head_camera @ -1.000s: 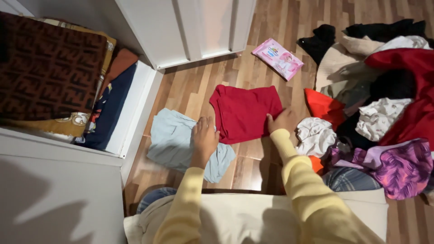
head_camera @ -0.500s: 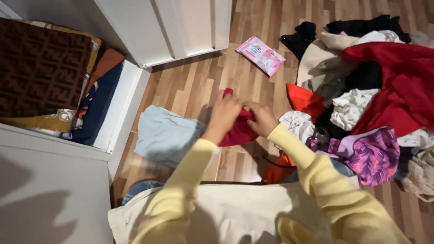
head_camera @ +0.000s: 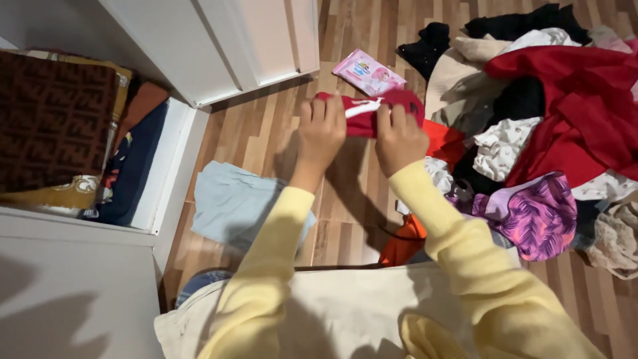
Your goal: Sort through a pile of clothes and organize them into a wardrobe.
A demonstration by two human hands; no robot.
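— Left hand (head_camera: pixel 321 133) first: what is it doing?

— Closed on the left end of a small red garment (head_camera: pixel 369 113), fingers curled over its top edge. The right hand (head_camera: pixel 399 136) grips the same piece just beside it, so the cloth hangs bunched between the two, lifted off the wooden floor (head_camera: pixel 266 126). A white strip, perhaps a label or trim, shows across its front.

— What lies about it, from the head camera?

— A pale blue garment (head_camera: pixel 236 203) lies flat on the floor below the left forearm. To the right is a heap of loose clothes (head_camera: pixel 558 126) — red, black, cream, a purple patterned piece. Beyond the hands is a pink flat packet (head_camera: pixel 367 71), near a white cupboard door (head_camera: pixel 266 40). At the left, an open white drawer (head_camera: pixel 174 159) holds stacked folded fabric.

— How would you judge the handling?

— The cloth looks bunched, so I would say the hands want to move apart along its top edge, pulling it taut and square — then corners can meet evenly. Keeping it clear of the heap should stop other pieces snagging.
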